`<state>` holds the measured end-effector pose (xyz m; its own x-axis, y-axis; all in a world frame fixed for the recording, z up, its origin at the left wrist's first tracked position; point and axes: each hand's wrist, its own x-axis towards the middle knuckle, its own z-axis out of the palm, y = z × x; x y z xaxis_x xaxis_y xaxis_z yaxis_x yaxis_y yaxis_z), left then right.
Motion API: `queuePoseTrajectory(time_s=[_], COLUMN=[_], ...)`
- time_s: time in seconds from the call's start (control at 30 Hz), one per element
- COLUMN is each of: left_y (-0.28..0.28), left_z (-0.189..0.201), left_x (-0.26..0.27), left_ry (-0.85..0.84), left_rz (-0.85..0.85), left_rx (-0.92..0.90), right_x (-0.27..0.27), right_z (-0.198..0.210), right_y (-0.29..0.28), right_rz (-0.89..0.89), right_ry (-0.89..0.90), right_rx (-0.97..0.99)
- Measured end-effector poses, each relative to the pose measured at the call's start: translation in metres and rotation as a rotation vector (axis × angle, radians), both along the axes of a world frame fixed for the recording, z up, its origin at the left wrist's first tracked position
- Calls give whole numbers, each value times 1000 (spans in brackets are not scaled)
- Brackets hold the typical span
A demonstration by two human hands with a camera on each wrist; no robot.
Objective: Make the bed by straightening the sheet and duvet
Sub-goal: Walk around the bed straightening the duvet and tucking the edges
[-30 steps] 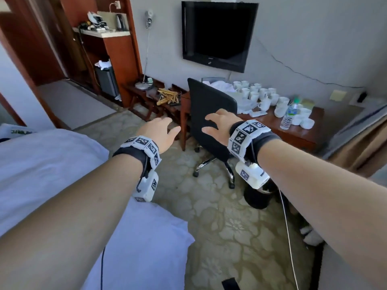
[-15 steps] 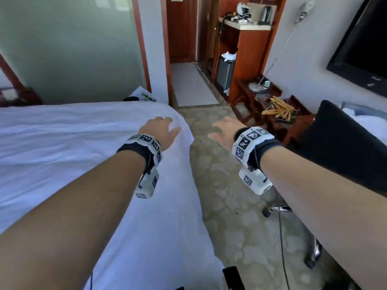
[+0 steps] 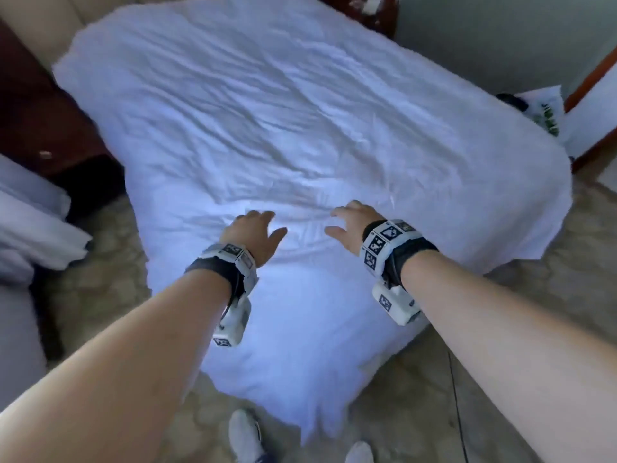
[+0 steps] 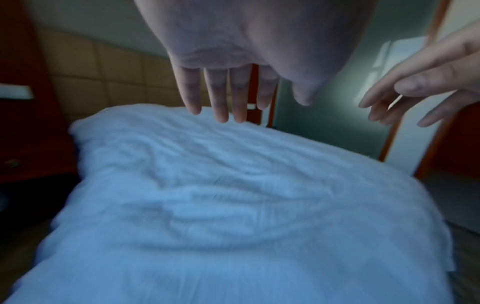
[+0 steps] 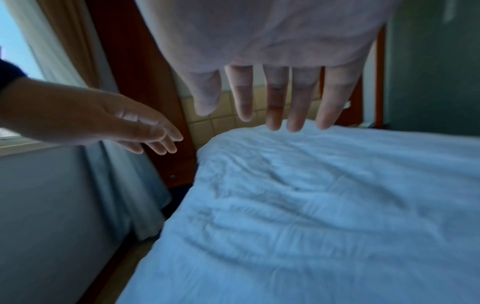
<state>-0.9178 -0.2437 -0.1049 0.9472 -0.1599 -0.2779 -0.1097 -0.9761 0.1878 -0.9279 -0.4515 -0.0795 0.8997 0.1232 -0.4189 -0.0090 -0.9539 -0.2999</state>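
A white wrinkled duvet (image 3: 283, 128) covers the whole bed and hangs over its near corner; the sheet beneath is hidden. I stand at the foot corner. My left hand (image 3: 255, 228) hovers palm down over the duvet near the foot end, fingers straight, holding nothing. My right hand (image 3: 352, 220) hovers beside it, a hand's width to the right, also open and empty. In the left wrist view the left hand's fingers (image 4: 221, 100) hang spread above the duvet (image 4: 233, 195). The right wrist view shows the right hand's fingers (image 5: 275, 102) straight above the duvet (image 5: 324, 205).
A dark wooden nightstand (image 3: 36, 128) stands left of the bed. A second bed's white bedding (image 3: 30, 225) is at the far left. A padded headboard (image 4: 103, 67) lies at the far end. A white bag (image 3: 541, 108) sits at the bed's right. Patterned floor (image 3: 100, 289) surrounds the corner.
My view has swung left from the desk and TV, past the doorway, onto the bed. Both open hands now hover over the duvet's foot end.
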Motion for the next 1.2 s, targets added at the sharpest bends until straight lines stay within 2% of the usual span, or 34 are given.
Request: queuePoseTrajectory(time_s=[0.17,0.33,0.4,0.5,0.6,0.73,0.9,1.2], left_y=[59,81,81,78,73,72,73,70], left_z=[-90,-192,-232,-288,-335,-391,-441,-449], left_x=[-81,-146,-160,-167,-157,-139,-143,-140], left_ry=[155,291,311,305,197,35,-337,-524], left_rz=[192,259,261,226,114,38,-54,-80], left_rx=[28,2,-23,-65,-55,-79,-171,-262], right_x=[-26,-70,-84,-101,-112,-118,-125,-125], right_z=[-102,-216,-260,-316,-361,-402,-433,-440], right_y=[56,79,79,80,81,77,79,86], right_rz=[212,317,340,381,384,351,259,215], right_ry=[106,228,238,158,89,-2,-279,-510], right_rx=[34,-36,-90,-150,-199,-220,-109,-54])
